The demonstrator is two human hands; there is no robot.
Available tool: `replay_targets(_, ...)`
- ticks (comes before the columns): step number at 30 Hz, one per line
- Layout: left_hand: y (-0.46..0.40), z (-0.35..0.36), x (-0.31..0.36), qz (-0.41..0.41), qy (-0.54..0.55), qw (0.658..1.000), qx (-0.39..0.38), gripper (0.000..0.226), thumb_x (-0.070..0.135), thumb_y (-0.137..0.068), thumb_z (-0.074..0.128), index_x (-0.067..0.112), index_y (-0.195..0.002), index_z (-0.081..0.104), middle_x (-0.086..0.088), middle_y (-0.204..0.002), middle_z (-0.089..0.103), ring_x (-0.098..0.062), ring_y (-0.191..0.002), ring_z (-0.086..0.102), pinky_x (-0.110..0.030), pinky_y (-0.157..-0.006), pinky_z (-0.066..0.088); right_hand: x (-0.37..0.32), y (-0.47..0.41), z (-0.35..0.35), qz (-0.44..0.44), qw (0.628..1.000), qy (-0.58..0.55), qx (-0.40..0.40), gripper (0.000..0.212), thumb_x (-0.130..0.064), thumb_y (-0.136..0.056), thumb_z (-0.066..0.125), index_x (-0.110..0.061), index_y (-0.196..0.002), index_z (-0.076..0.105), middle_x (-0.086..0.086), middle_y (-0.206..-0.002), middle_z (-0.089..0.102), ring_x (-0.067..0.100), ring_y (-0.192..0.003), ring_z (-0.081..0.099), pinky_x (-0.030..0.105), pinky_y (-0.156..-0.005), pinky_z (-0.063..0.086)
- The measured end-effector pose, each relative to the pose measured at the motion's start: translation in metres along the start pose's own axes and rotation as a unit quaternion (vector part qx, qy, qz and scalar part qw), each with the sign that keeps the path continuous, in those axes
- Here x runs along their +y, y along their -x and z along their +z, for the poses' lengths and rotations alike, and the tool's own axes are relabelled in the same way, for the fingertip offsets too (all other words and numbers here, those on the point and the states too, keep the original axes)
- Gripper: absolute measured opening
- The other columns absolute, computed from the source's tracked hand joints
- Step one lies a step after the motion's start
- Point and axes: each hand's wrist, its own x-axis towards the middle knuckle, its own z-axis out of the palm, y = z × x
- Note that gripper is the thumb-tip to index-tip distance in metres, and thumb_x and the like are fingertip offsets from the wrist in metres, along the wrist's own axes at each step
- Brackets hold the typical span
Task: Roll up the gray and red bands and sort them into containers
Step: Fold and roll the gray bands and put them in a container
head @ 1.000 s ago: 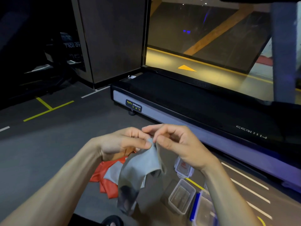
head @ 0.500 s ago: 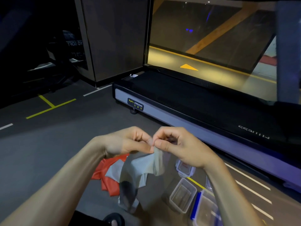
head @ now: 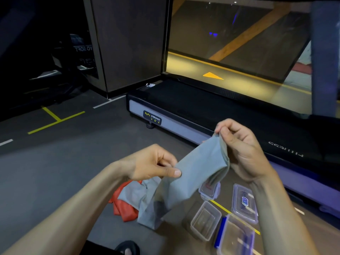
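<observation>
Seemingly smooth gray band (head: 195, 173), softly folded.

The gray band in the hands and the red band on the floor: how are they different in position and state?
The gray band is held up, pinched by the left hand and the right hand, stretched between them; the red band lies on the floor, untouched. The gray band is spread fairly flat; the red band is crumpled, partly covered by gray material. Neither is rolled up yet.
</observation>
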Motion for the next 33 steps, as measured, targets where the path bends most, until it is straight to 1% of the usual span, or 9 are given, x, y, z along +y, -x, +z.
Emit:
replay_targets(2, -0.001, 0.000, -0.001, -0.008, 0.003, 1.000, 0.008, 0.062, 0.059, -0.079, 0.080, 0.000, -0.093, 0.070, -0.020, -0.080, 0.058, -0.026, -0.079, 0.046, -0.046, -0.071, 0.036, 0.000, 0.001, -0.002, -0.003, 1.000, -0.017, 0.016, 0.039, -0.050, -0.074, 0.086, -0.018, -0.087, 0.069, 0.017, -0.073, 0.049, 0.024, -0.065, 0.052, 0.031, -0.059, 0.043)
replay_targets(6, -0.002, 0.000, 0.000, 0.006, 0.008, 1.000, 0.022, 0.057, 0.058, -0.078, 0.081, 0.003, -0.091, 0.072, -0.042, -0.079, 0.056, -0.026, -0.076, 0.045, -0.045, -0.069, 0.036, 0.001, 0.003, -0.006, -0.006, 0.999, -0.043, 0.017, 0.036, -0.047, -0.074, 0.086, -0.018, -0.087, 0.069, 0.005, -0.073, 0.055, 0.012, -0.059, 0.054, 0.021, -0.056, 0.048)
replay_targets(13, -0.002, 0.000, -0.001, 0.001, 0.021, 1.000, 0.016, 0.049, 0.056, -0.083, 0.078, 0.009, -0.096, 0.075, -0.037, -0.081, 0.060, -0.025, -0.079, 0.044, -0.046, -0.071, 0.036, 0.004, 0.004, -0.013, -0.002, 0.999, -0.044, 0.022, 0.036, -0.049, -0.073, 0.086, -0.019, -0.086, 0.070, 0.003, -0.072, 0.056, 0.011, -0.060, 0.053, 0.020, -0.058, 0.047)
replay_targets(15, -0.001, 0.001, 0.002, 0.002, 0.020, 1.000, 0.007, 0.042, 0.050, -0.086, 0.077, 0.009, -0.095, 0.075, -0.030, -0.078, 0.062, -0.023, -0.077, 0.046, -0.043, -0.071, 0.038, 0.004, 0.004, -0.014, 0.000, 0.999, -0.043, 0.022, 0.038, -0.049, -0.073, 0.087, -0.019, -0.086, 0.070, 0.004, -0.072, 0.056, 0.011, -0.060, 0.054, 0.020, -0.057, 0.047)
replay_targets(18, 0.002, -0.002, 0.007, 0.003, 0.067, 0.998, -0.005, 0.013, 0.016, -0.097, 0.068, 0.008, -0.088, 0.073, 0.001, -0.071, 0.071, -0.005, -0.068, 0.060, -0.021, -0.067, 0.048, 0.005, 0.005, -0.019, 0.004, 0.999, -0.025, 0.025, 0.039, -0.051, -0.072, 0.087, -0.019, -0.086, 0.070, 0.003, -0.071, 0.057, 0.011, -0.059, 0.054, 0.020, -0.056, 0.047)
replay_targets(20, 0.009, -0.005, 0.013, 0.014, 0.147, 0.989, -0.029, 0.014, 0.008, -0.097, 0.065, 0.006, -0.083, 0.065, 0.008, -0.064, 0.064, 0.000, -0.059, 0.055, -0.013, -0.059, 0.042, 0.007, 0.006, -0.019, 0.005, 1.000, -0.001, 0.026, 0.039, -0.055, -0.072, 0.086, -0.021, -0.086, 0.071, 0.002, -0.071, 0.058, 0.011, -0.059, 0.053, 0.019, -0.055, 0.045)
replay_targets(25, 0.009, -0.007, 0.021, 0.077, 0.335, 0.938, -0.041, 0.063, 0.038, -0.070, 0.089, -0.002, -0.113, 0.068, -0.015, -0.095, 0.059, -0.023, -0.076, 0.059, -0.034, -0.071, 0.044, 0.010, 0.005, -0.008, -0.001, 0.999, -0.039, -0.002, 0.036, -0.050, -0.075, 0.085, -0.020, -0.086, 0.070, 0.003, -0.071, 0.061, 0.011, -0.060, 0.056, 0.019, -0.053, 0.047)
replay_targets(30, 0.006, -0.003, 0.029, 0.121, 0.384, 0.915, -0.008, 0.053, 0.038, -0.067, 0.090, 0.002, -0.100, 0.071, -0.015, -0.091, 0.058, -0.025, -0.079, 0.055, -0.035, -0.072, 0.042, 0.025, 0.004, 0.007, 0.007, 0.999, 0.049, -0.016, 0.031, -0.055, -0.080, 0.080, -0.026, -0.084, 0.072, 0.004, -0.066, 0.053, 0.012, -0.058, 0.045, 0.029, -0.052, 0.032)
replay_targets(33, 0.006, -0.001, 0.029, 0.146, 0.389, 0.909, -0.025, 0.043, 0.037, -0.075, 0.084, 0.003, -0.101, 0.072, -0.014, -0.089, 0.068, -0.024, -0.079, 0.066, -0.034, -0.075, 0.051, 0.029, 0.003, 0.015, 0.020, 0.999, 0.034, -0.020, 0.034, -0.059, -0.076, 0.082, -0.027, -0.086, 0.074, 0.004, -0.083, 0.064, 0.017, -0.074, 0.051, 0.032, -0.064, 0.040)
